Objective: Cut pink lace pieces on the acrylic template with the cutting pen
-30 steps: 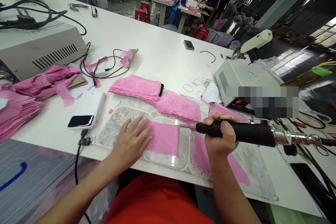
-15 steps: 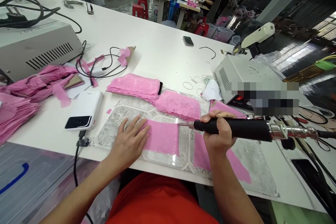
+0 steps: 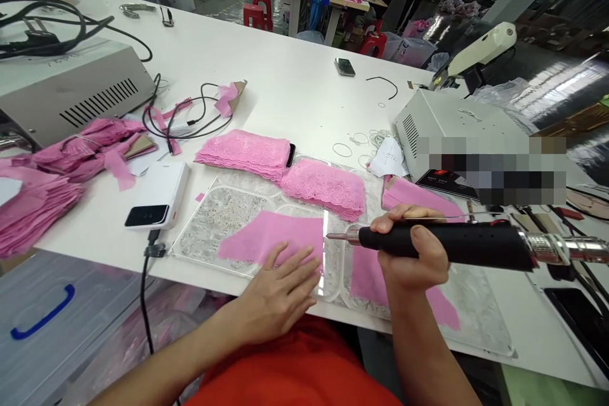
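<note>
My left hand (image 3: 285, 292) lies flat with its fingers out over a pink fabric piece (image 3: 271, 235). That piece rests on a clear plate (image 3: 200, 219) with rounded frame outlines. My right hand (image 3: 413, 254) is wrapped round a black-handled pen tool (image 3: 457, 244) with a cable. Its thin metal tip points left, close to the fabric's right edge; I cannot tell whether it touches. Under and beside my right wrist lies another pink piece (image 3: 366, 273). Just behind are a stack of pink lace pieces (image 3: 245, 155) and a second lace stack (image 3: 323, 187).
At left stand a white power bank (image 3: 159, 196), a grey vented box (image 3: 76, 82) and pink fabric bundles (image 3: 42, 209). Another vented box (image 3: 442, 127) stands at right. Loose cables, rubber bands (image 3: 380, 137) and a small dark device (image 3: 345, 67) lie on the white table. People work farther back.
My left hand has moved right and nearer my body, uncovering the fabric's left part. The pen tool has shifted slightly right, its tip now lower. The view has shifted a little.
</note>
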Demonstrator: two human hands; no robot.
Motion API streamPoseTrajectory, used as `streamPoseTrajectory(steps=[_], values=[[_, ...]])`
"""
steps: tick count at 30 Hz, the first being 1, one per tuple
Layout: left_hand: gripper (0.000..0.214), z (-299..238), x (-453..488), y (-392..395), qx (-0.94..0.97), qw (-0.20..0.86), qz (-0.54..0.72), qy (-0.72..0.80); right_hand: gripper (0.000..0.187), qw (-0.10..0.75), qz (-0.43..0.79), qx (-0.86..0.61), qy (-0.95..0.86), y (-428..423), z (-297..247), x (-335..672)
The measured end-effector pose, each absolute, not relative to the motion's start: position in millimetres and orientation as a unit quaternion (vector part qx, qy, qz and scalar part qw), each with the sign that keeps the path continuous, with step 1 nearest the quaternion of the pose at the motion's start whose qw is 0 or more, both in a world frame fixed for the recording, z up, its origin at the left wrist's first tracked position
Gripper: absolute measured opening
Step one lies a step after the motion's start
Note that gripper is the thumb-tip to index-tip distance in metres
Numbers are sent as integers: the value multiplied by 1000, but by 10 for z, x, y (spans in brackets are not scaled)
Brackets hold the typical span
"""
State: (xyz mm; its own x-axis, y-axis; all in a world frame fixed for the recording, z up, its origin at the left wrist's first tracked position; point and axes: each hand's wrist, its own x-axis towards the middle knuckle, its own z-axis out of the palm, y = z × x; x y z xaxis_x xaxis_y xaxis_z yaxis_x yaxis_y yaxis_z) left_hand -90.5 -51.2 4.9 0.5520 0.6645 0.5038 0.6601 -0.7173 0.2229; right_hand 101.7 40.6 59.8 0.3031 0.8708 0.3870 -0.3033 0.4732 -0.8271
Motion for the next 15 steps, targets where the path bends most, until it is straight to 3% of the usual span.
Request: streamPoseTrajectory(steps=[15], values=[[29, -14, -867, -509, 890, 27, 279, 359, 11, 735, 423, -314, -427, 429, 539, 979]])
